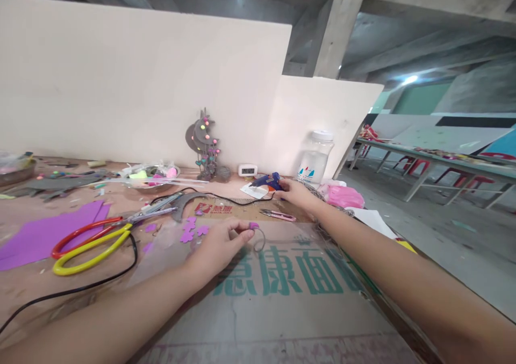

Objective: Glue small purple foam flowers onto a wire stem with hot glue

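My left hand (pixel 220 245) is closed in a pinch over the printed board, thumb against fingertips. Between them is a small purple foam piece (pixel 253 226), from which a loop of thin grey cord (pixel 264 240) hangs. Farther off, my right hand (pixel 296 194) is closed at the handle of a blue hot glue gun (pixel 271 180), whose nozzle points left over a white paper scrap (pixel 255 192). Pink-handled thread snips (pixel 279 215) lie just below the right hand. Several purple foam flower shapes (pixel 188 229) are left of the left hand.
Red-and-yellow-handled scissors (pixel 94 245) lie on purple foam sheets (pixel 48 235) at left. A black cable (pixel 92 284) crosses the table. Along the back are a decorated grey moon ornament (pixel 203 143), a small digital clock (pixel 247 170) and a clear bottle (pixel 315 159).
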`<state>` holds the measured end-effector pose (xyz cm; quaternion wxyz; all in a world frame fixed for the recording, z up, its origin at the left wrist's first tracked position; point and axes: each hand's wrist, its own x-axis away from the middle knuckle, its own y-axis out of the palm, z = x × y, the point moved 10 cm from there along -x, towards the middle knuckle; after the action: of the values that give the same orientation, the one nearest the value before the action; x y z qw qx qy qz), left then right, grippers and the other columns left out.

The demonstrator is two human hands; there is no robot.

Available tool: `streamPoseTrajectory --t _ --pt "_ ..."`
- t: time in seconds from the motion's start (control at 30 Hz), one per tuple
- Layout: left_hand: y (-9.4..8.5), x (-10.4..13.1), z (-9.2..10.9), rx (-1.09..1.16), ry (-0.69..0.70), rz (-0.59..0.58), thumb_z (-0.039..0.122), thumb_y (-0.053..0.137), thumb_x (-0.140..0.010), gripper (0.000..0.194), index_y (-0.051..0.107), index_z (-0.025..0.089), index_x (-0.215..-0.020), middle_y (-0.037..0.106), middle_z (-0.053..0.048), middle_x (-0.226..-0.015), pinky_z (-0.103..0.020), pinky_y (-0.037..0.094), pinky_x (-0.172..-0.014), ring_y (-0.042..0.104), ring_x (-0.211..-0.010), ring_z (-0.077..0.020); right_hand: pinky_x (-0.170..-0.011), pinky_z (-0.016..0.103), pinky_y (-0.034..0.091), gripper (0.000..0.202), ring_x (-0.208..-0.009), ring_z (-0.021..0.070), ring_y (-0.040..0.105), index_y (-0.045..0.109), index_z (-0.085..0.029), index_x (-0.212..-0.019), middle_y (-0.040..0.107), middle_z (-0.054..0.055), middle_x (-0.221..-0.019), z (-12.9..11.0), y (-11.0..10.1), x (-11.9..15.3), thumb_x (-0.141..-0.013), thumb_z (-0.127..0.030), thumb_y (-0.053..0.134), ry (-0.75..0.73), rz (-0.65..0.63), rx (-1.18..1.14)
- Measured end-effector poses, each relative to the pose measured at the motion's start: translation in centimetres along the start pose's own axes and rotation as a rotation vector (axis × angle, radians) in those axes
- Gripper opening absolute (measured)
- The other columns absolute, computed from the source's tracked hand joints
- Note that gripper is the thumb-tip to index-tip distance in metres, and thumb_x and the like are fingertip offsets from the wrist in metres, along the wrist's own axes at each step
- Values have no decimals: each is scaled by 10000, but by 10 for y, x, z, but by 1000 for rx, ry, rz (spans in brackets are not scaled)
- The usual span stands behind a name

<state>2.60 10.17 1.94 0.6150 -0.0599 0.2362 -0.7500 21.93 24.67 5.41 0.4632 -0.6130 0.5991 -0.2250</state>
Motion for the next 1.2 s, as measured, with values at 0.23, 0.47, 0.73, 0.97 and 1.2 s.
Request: streamPoseTrajectory --t 0.23,0.47,0.73,0.97,1.2 --pt "-1 1 5 -30 21 -1 316 505 -792 168 580 184 -719 619 19 -713 -241 366 -619 530 -646 -137 -768 324 466 379 -904 270 632 632 -132 -1002 684 129 -980 13 17 -22 -706 -365 665 58 51 75" --pt "0 -1 0 -8 -6 -1 323 501 -795 172 591 184 -753 621 9 -738 -249 381 -644 546 -681 -150 -620 277 500 249 -669 216 664 642 -128 -861 698 103 -742 8 1 -12 -772 -355 591 90 93 1" --pt "-3 -6 -11 14 -41 13 342 483 -816 234 654 188 -862 664 -21 -825 -275 418 -709 583 -789 -186 -623 265 533 194 -652 152 650 603 -154 -921 692 75 -885 -28 -22 55 -813 -291 518 -1 160 -402" --pt "-3 -5 -21 0 -132 18 419 528 -792 244 632 199 -802 633 7 -750 -238 411 -624 564 -708 -160 -548 262 502 223 -545 135 565 593 -167 -798 598 7 -602 -28 -16 105 -738 -379 628 13 164 -650" --pt "-7 -3 -16 -38 -111 29 422 507 -798 254 620 194 -791 588 16 -687 -231 385 -582 529 -646 -145 -602 278 503 248 -616 147 573 578 -184 -726 591 8 -623 -41 -27 114 -756 -428 608 -23 182 -571"
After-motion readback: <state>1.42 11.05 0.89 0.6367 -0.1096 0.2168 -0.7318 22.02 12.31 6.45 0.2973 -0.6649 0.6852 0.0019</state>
